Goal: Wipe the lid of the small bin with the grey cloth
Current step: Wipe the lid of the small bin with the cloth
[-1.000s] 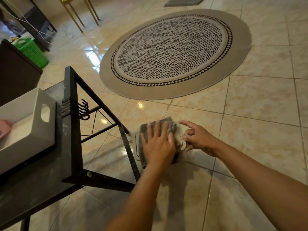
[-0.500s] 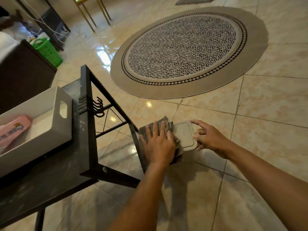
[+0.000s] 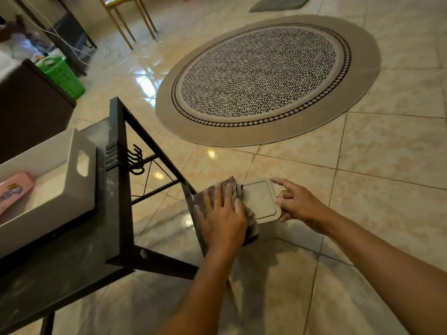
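A small beige bin stands on the tiled floor, and its flat lid [image 3: 260,200] faces up. My left hand [image 3: 221,220] lies flat on the grey cloth [image 3: 232,187], pressing it onto the lid's left half. The cloth hangs over the lid's left and near edges. The right half of the lid is bare. My right hand [image 3: 298,203] rests against the bin's right rim, with the index finger stretched out and the other fingers curled. The bin's body is mostly hidden under the lid and my hands.
A black metal table [image 3: 118,238] with hooks stands just left of the bin, one leg touching the cloth's side. On it sits a white tray [image 3: 60,187] holding a pink pack [image 3: 12,189]. A round patterned rug [image 3: 266,78], a green basket [image 3: 64,73] and chair legs lie farther off.
My left hand has slid the cloth leftward across the lid, baring its right half. My right hand has stayed at the bin's right rim. The view has shifted slightly.
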